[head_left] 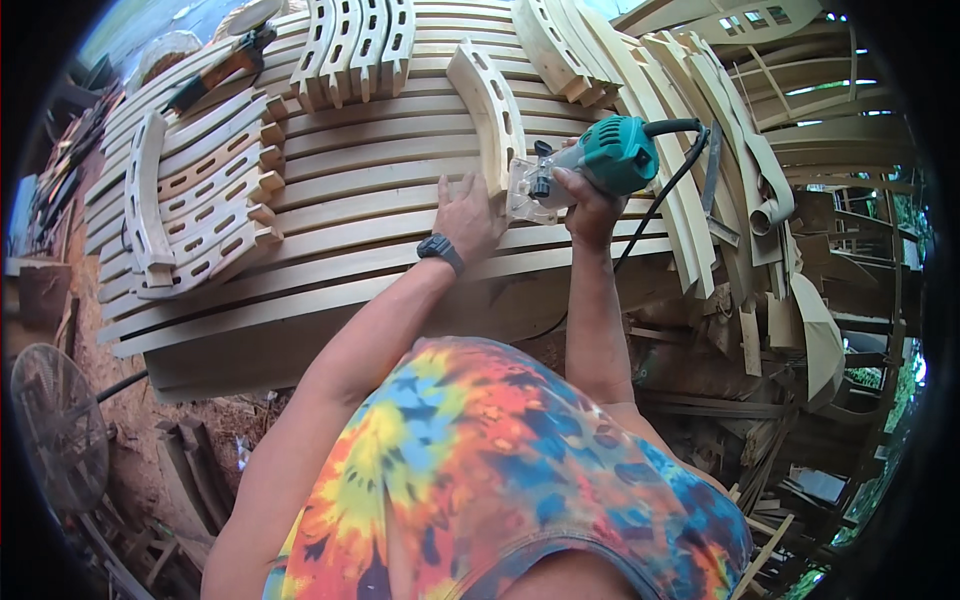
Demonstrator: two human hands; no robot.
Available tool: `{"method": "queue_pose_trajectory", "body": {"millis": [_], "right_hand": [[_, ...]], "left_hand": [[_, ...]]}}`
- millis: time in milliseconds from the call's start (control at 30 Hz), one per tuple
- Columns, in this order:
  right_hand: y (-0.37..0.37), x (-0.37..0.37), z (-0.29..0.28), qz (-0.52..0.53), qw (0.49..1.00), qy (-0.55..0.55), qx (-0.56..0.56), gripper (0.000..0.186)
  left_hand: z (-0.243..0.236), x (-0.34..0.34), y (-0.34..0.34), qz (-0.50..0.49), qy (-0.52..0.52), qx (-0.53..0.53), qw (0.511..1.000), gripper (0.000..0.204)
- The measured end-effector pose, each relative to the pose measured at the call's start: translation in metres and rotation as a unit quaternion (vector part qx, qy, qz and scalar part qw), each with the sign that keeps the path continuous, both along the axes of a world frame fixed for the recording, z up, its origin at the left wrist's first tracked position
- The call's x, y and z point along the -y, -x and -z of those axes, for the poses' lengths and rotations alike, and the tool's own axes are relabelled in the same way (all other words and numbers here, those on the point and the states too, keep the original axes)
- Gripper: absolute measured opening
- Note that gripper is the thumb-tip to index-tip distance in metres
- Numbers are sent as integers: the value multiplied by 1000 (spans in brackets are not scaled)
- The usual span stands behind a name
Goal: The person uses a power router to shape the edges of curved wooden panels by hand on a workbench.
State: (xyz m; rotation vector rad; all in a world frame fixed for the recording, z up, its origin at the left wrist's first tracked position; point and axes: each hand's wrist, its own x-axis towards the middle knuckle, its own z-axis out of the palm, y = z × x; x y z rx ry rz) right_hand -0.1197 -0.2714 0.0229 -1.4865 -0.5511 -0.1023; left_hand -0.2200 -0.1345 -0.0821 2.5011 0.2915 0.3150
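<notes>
A teal trim router [620,155] with a clear base plate is in my right hand [592,208], its fingers wrapped round the lower body. The base sits at the near end of a curved wooden piece [488,110] with slots along its face. My left hand [468,218], with a dark watch on the wrist, lies with fingers stretched out on the slats beside that end. It seems to touch the piece's left side. Whether the router bit meets the wood is hidden.
Pale slats form the work table [350,170]. Several slotted curved pieces [210,190] lie at left, with more stacks [355,45] at the far side. A dark tool [220,70] rests far left. The router's black cord [660,195] trails down right, near long strips [690,150]. A fan [58,430] stands lower left.
</notes>
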Motion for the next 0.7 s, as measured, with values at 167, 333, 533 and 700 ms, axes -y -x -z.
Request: {"method": "queue_pose_trajectory", "body": {"millis": [167,333,533,700], "right_hand": [[-3,-4,-4,-37,998,-43,-17,61],[-3,-6,-5,-37,999,-30,5,59],[-3,-9,-6,-20,999,-30,13,43],[-4,-12,-6,-32,998,-43,-25,57]], "left_hand": [[0,0,1,-2,-15,22,1000,81],[-1,1,2,3,-37,21,999,79],[4,1,3,-3,-46,22,999,78],[-1,1,4,10,-61,10,998,81]]}}
